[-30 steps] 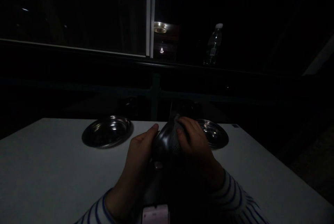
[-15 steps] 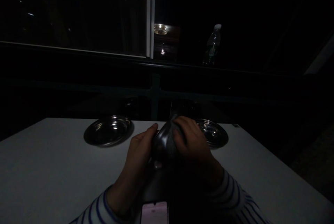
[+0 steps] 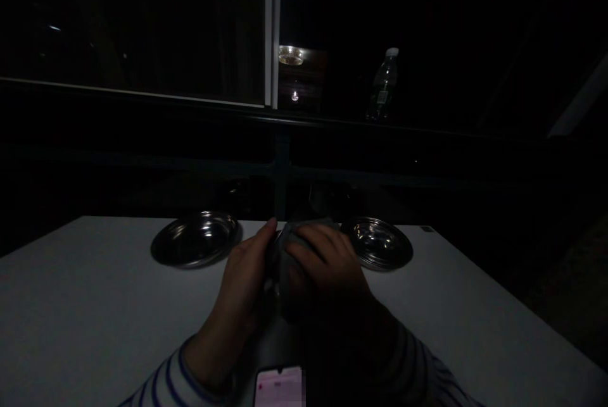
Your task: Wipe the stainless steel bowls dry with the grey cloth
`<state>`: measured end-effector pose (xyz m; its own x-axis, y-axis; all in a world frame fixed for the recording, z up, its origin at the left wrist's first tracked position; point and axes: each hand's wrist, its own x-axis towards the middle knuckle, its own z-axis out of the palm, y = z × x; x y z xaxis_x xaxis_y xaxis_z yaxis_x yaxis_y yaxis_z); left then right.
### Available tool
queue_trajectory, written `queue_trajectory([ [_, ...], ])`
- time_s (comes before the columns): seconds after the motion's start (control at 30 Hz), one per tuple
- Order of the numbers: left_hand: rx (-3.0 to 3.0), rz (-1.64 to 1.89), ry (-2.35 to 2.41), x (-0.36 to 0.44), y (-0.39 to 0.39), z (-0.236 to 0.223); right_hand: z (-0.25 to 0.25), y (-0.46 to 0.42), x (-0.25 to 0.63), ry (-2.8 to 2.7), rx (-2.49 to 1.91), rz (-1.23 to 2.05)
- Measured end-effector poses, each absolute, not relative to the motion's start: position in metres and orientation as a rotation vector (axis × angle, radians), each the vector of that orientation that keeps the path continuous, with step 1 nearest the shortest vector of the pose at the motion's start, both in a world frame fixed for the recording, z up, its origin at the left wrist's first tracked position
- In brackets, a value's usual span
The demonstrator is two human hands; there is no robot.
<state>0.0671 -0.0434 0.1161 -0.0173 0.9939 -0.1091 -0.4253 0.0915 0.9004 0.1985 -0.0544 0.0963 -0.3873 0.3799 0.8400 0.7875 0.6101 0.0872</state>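
The scene is very dim. My left hand [image 3: 244,277] grips the left side of a dark rounded metal dish [image 3: 281,271] held on edge over the white table [image 3: 95,306]. My right hand [image 3: 327,264] presses a grey cloth [image 3: 297,236] against the dish's face, fingers curled over it. Both wrists wear striped sleeves.
Two shiny metal plates lie on the table's far side, one at the left [image 3: 196,239] and one at the right [image 3: 380,244]. A phone [image 3: 279,387] with a lit screen lies at the near edge. A water bottle [image 3: 382,85] stands on a dark ledge behind.
My right hand with the cloth slid left and down across the dish. The dish tipped lower, and my left hand shifted slightly left.
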Motion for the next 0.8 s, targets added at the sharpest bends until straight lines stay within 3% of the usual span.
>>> queue_trajectory([
  [0.23, 0.845, 1.276, 0.968, 0.071, -0.050, 0.120, 0.106, -0.043, 0.228, -1.759, -1.248, -0.270],
  [0.5, 0.737, 1.383, 0.889, 0.068, -0.045, 0.117, 0.094, -0.060, 0.194, -2.058, -0.953, -0.640],
  [0.8, 0.757, 1.351, 0.925, 0.071, -0.044, 0.115, 0.097, -0.054, 0.202, -2.005, -1.024, -0.551],
])
